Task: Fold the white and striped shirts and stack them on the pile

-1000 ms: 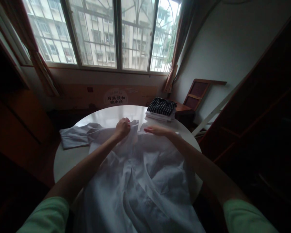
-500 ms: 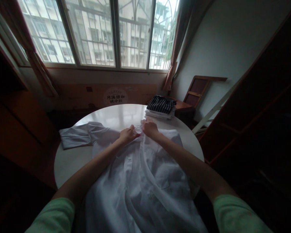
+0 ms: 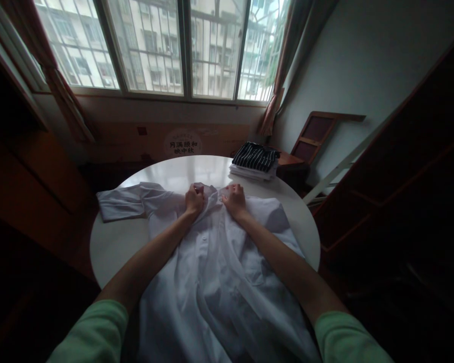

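Observation:
A white button-up shirt [image 3: 227,282] lies front side up, its collar toward the window and its lower part running down toward me. One sleeve [image 3: 121,202] stretches out to the left. At the left side of the collar, my left hand [image 3: 195,198] is closed on the fabric. My right hand [image 3: 234,198] grips the collar's other side, fingers curled over the cloth. Between the hands the collar stands a little raised, and the front placket with its buttons runs down from it. The right sleeve is not plainly visible.
The shirt rests on a round white table [image 3: 109,252]. A stack of folded clothes [image 3: 255,157], black striped on top and white below, sits at its far right edge. Behind are a wooden chair [image 3: 312,136], a printed cardboard panel [image 3: 128,141] and a barred window.
My left hand has moved left, away from the right hand, and the collar is spread wider between them. The view has tilted slightly.

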`<state>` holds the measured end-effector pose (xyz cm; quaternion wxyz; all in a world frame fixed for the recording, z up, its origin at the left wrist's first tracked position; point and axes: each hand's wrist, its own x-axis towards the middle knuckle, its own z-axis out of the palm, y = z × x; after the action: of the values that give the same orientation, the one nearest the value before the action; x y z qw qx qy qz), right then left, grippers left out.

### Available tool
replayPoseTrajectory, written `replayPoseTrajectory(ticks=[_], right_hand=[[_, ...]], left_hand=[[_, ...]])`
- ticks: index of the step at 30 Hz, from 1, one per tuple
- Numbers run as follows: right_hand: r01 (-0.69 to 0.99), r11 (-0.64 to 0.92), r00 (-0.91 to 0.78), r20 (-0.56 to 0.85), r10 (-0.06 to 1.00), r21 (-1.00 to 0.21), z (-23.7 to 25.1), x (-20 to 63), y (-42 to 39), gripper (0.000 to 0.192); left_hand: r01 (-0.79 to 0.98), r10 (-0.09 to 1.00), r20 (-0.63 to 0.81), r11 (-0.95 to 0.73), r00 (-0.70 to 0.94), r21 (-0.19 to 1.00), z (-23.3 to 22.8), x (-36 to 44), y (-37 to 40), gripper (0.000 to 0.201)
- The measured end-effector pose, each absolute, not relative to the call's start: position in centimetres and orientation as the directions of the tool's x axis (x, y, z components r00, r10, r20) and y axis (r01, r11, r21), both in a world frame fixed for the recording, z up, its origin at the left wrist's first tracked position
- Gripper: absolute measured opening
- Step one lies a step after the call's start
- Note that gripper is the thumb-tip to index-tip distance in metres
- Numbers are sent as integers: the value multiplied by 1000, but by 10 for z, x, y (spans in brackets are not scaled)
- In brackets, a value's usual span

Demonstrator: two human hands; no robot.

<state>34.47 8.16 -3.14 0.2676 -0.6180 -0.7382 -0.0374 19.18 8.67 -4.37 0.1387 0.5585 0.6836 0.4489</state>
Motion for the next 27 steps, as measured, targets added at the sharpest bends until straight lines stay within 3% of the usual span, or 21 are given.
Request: replayPoseTrajectory(ticks=[4,7,10,13,16,18,21,27], right_hand=[[859,366,-136,529,838,-359,-25,339,73,26],[733,383,-146,419,896,-563,-25,333,69,35],[613,376,-125,384,915,-695,-29,331,71,24],[481,373,-49,401,915,-793,-36,333,79,16],[270,354,-41,356,933,-896,-43,335,88,16],[125,332,-74,325,943,-935,-45,335,92,17],[6,316,-99,314,944,-949,-44,334,93,16],[5,316,-97,314,945,-949,-45,333,92,11]], left_hand=[[549,893,312,-91,-324,831,-45,192,86,22],[496,898,356,-193,-258,847,-43,195,82,19],[486,854,444,-277,-270,829,-40,198,78,22],[519,772,564,-368,-292,772,-39,201,73,28],[589,653,735,-527,-180,613,-42,207,68,23],[594,634,771,-600,-56,536,-45,211,66,17],[569,665,746,-626,34,533,-48,213,68,14],[507,729,684,-586,-10,632,-49,207,79,12]])
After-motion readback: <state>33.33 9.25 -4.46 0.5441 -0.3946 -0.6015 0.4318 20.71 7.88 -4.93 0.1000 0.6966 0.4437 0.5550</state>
